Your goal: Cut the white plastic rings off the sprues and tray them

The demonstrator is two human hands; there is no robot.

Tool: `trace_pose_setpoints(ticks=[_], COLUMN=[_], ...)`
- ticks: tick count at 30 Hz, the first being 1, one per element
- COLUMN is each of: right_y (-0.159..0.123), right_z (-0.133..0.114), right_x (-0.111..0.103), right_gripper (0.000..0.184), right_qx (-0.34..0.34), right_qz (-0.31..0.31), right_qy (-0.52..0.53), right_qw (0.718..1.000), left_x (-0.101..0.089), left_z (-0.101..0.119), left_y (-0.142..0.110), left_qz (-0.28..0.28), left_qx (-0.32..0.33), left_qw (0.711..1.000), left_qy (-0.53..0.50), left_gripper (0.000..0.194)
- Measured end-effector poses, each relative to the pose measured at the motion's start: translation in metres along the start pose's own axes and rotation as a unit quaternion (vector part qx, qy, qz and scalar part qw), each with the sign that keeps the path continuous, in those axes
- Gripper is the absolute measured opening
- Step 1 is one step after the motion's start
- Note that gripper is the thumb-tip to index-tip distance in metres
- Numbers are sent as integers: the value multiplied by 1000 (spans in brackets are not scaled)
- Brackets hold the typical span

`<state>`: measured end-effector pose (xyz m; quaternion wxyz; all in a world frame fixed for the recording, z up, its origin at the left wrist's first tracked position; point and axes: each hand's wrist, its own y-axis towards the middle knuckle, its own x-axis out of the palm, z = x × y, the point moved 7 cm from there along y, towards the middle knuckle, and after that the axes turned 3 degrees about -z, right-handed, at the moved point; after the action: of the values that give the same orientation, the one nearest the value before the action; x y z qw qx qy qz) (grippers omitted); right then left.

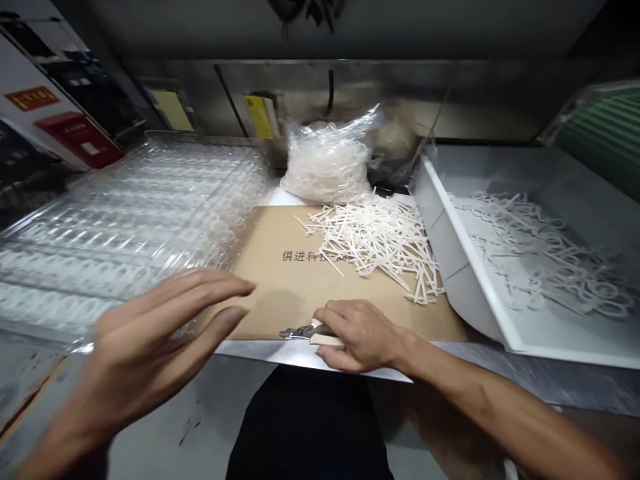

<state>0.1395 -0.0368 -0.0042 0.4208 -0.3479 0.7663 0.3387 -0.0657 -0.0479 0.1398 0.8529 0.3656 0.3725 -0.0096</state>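
Note:
My right hand (360, 335) is shut on a small pair of metal side cutters (297, 332), whose jaws point left and rest near the front edge of a brown cardboard sheet (273, 293). A cream-white strip (326, 340) lies under the hand, and I cannot tell whether it is part of the tool. My left hand (160, 333) is open and slightly blurred, with its fingers spread above the sheet's left edge. It holds nothing. Beyond both hands, a loose heap of white plastic pieces (375, 243) lies on the cardboard.
A clear bag of white plastic parts (327, 167) stands behind the heap. Stacked clear blister trays (125, 227) fill the left. A white bin (465, 267) on the right holds white looped plastic runners (540, 253). My dark-clothed lap (310, 427) is below the steel bench edge (320, 360).

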Motion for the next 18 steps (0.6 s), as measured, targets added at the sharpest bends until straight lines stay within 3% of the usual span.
trace_pose_setpoints(ticks=[2,4,7,10,12,14,18], right_y=[-1,-1,-1,-3,-4,-4,-4], right_z=[-4,-9,-16,-22,-24,-25,-26], right_x=[3,5,7,9,10,8,4], right_gripper=[38,39,40,41,42,44,41], right_qx=[-16,-34,-56,-63,-60,-56,-62], right_qz=[-12,-20,-27,-38,-48,-48,-36], right_qy=[-17,-31,-43,-60,-71,-73,-65], right_qw=[1000,999,997,995,994,995,995], left_x=[58,109,177,227,243,247,228], left_z=[5,-4,-16,-19,-19,-19,-19], left_y=[19,38,55,56,53,53,61], left_qz=[-134,-217,-296,-343,-346,-336,-264], left_qx=[57,34,-4,-20,-23,-29,-27], left_qw=[989,975,954,939,937,940,964], left_qy=[-9,-41,-42,16,44,56,0], left_gripper=[21,15,18,22,16,10,9])
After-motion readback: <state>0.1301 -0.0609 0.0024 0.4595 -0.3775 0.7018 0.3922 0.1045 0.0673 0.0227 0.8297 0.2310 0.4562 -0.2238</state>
